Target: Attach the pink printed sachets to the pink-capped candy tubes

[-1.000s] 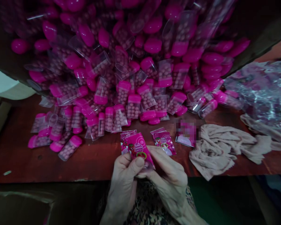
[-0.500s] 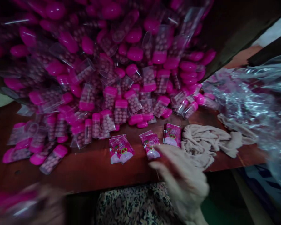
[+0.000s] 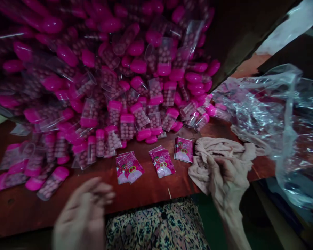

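Observation:
My right hand (image 3: 228, 177) rests on a crumpled beige cloth (image 3: 219, 146), its fingers closed on the fabric. At the table's front edge my left hand (image 3: 86, 211) is in the air, somewhat blurred, with loosely bent fingers and nothing visible in them. Just beyond it lies a fanned set of pink printed sachets (image 3: 129, 168). To the right are a second small stack of sachets (image 3: 161, 161) and a neat third stack (image 3: 183, 149) beside the cloth.
A large heap of clear containers with pink caps and small round balls inside (image 3: 127, 126) covers the back of the table. Some lie apart at the left, including one container (image 3: 52, 184). Crinkled clear plastic (image 3: 261, 104) spreads at the right. The reddish table (image 3: 146, 192) ends near my lap.
My right hand has moved right, from the middle sachets onto the cloth. My left hand has come in from the lower left; the blurred pink object there is out of view. The view has shifted slightly.

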Demonstrator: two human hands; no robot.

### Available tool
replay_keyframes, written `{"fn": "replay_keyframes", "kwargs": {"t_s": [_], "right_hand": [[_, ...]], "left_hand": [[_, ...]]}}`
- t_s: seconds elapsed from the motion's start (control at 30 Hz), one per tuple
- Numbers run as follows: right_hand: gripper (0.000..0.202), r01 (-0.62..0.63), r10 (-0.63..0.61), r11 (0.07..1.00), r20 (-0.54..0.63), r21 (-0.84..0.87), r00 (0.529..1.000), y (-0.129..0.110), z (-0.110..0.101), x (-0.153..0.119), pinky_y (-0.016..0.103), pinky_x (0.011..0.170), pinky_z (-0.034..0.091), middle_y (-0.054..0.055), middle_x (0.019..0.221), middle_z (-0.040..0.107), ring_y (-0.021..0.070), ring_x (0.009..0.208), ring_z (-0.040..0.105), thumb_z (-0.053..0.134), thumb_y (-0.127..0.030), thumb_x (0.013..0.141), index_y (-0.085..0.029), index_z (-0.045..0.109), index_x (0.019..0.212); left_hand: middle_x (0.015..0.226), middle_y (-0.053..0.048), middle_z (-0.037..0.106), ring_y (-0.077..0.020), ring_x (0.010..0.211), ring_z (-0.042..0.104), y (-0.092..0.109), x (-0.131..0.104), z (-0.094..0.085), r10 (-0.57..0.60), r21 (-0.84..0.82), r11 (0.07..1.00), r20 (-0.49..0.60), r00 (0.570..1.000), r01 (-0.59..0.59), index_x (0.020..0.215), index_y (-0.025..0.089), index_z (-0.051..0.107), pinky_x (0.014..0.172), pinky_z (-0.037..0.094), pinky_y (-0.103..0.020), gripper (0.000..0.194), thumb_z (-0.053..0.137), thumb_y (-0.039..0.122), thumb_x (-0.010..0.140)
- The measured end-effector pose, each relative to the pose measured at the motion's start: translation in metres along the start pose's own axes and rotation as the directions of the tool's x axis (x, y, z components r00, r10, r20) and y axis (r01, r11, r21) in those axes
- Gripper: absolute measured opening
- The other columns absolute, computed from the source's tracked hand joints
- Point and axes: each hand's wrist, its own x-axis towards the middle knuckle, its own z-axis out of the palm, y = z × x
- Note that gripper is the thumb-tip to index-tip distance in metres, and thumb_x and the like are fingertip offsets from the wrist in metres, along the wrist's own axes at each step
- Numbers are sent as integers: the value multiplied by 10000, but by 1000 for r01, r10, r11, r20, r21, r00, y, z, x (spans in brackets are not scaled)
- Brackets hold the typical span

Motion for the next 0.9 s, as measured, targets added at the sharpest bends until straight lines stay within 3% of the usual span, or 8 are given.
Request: {"fn": "replay_keyframes", "kwargs": {"t_s": [0.07,0.13,0.2,0.3,0.43,0.57,0.7,0.9], "right_hand": [[305,-15,15,1000,12,-14,1000,0,2,5,358,700,415,39,674,519,199,716,467,482,-390,878,-181,570,672],[345,-25,26,999,37,-24,999,2,2,9,356,688,400,32,650,499,193,680,444,438,-385,898,-195,535,627],[364,-30,31,999,54,-24,998,4,1,11,347,676,396,30,637,495,192,668,439,421,-359,908,-203,514,592],[289,-44,44,999,22,-14,999,-4,-3,9,361,728,413,55,725,548,212,757,491,471,-343,892,-187,587,679],[244,-42,42,999,-66,15,997,-44,-9,2,412,841,400,98,956,587,244,916,522,622,-287,814,-170,616,1028],[159,108,-144,956,113,274,983,-91,-7,-7,351,743,436,50,828,584,197,802,500,637,-157,795,-186,628,952],[99,109,-245,881,247,460,938,-124,5,-16,321,689,450,62,810,576,199,810,451,620,-176,812,-154,633,908],[81,150,-335,912,482,382,810,-140,34,-33,311,630,380,32,750,544,187,750,412,633,-193,804,-181,610,728]], "left_hand": [[663,-18,700,-136,582,638,-2,-19,35,-37,78,997,291,956,15,783,216,711,571,517,-214,127,692,303,693],[689,-39,700,-152,608,646,-4,-30,66,-24,184,979,546,837,-92,811,212,725,573,511,-225,112,665,231,718],[680,-42,687,-158,615,637,-7,-34,84,88,210,936,640,764,-284,816,211,730,561,494,-225,127,654,184,718],[698,-37,690,-163,639,633,-10,-29,82,270,251,848,555,787,-467,813,221,727,579,488,-227,137,652,157,717],[771,-21,694,-164,696,626,-14,-13,52,369,390,796,292,882,-462,806,224,718,702,489,-244,118,665,171,715],[830,-14,681,-149,732,620,-22,2,24,306,432,832,167,937,-348,854,201,701,733,480,-225,136,668,220,724],[832,-13,678,-145,709,623,-31,9,11,329,433,834,111,938,-343,866,186,694,707,495,-238,155,654,263,737],[820,-19,661,-138,687,610,-35,14,11,363,450,800,162,918,-396,877,187,687,656,498,-240,144,622,255,768]]}}
